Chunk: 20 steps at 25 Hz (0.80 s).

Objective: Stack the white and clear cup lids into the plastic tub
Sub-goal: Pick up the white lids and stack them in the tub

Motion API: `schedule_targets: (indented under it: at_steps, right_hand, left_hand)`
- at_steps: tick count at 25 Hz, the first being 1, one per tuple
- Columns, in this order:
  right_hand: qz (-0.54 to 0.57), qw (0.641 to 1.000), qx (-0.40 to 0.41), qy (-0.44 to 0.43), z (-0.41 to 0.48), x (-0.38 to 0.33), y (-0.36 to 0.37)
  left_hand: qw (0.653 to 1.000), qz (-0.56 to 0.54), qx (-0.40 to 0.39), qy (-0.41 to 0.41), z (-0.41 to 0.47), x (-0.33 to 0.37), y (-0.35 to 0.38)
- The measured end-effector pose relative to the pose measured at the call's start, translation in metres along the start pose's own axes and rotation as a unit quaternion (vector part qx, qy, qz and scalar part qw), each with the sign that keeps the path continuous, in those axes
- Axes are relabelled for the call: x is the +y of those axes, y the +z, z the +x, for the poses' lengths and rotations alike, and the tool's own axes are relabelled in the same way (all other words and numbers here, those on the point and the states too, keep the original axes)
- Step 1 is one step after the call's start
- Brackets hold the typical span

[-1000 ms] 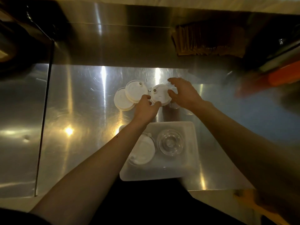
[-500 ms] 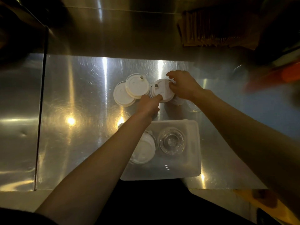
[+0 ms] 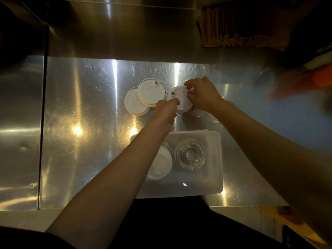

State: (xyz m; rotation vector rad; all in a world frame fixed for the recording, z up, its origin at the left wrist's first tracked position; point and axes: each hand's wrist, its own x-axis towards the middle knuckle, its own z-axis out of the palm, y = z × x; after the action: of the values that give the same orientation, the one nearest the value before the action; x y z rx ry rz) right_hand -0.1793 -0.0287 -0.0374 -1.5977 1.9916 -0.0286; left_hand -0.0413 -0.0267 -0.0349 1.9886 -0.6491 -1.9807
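A translucent plastic tub (image 3: pixel 214 180) sits at the counter's near edge. Inside it lie a stack of white lids (image 3: pixel 159 165), partly under my left forearm, and a stack of clear lids (image 3: pixel 190 155). Beyond the tub, a white lid (image 3: pixel 180 97) is pinched between both hands: my left hand (image 3: pixel 166 110) grips its near edge, my right hand (image 3: pixel 203 96) its far right edge. Clear lids (image 3: pixel 196 112) peek out beneath my right hand. Two more white lids (image 3: pixel 151 91) (image 3: pixel 133 103) overlap on the counter to the left.
The steel counter (image 3: pixel 86 123) runs left to a seam and a second panel. A steel backsplash rises behind. A stack of brown paper sleeves (image 3: pixel 242 27) stands at the back right. Blurred orange and dark objects (image 3: pixel 318 79) lie at the far right.
My right hand has slid further over the white lid's right edge, and my left fingers have closed on its near edge. The view has shifted slightly.
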Motion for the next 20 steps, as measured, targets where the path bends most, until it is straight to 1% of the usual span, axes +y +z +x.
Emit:
schedule_targets:
  at_steps: [8, 15, 17, 20]
  right_hand:
    - [0.016, 0.999, 0.028, 0.005, -0.007, 0.0, 0.004]
    - [0.018, 0.998, 0.061, 0.001, -0.018, -0.003, -0.001]
    - [0.026, 0.997, 0.068, 0.002, -0.021, -0.004, -0.002]
    - [0.055, 0.996, 0.072, 0.002, -0.023, -0.003, -0.002]
  left_hand:
    - [1.0, -0.009, -0.003, 0.009, -0.014, 0.0, 0.003]
    - [0.997, -0.073, -0.015, 0.017, -0.021, 0.001, 0.004]
    - [0.996, -0.082, -0.006, 0.025, -0.022, 0.002, 0.004]
    - [0.997, -0.063, 0.016, 0.034, -0.025, 0.004, 0.002]
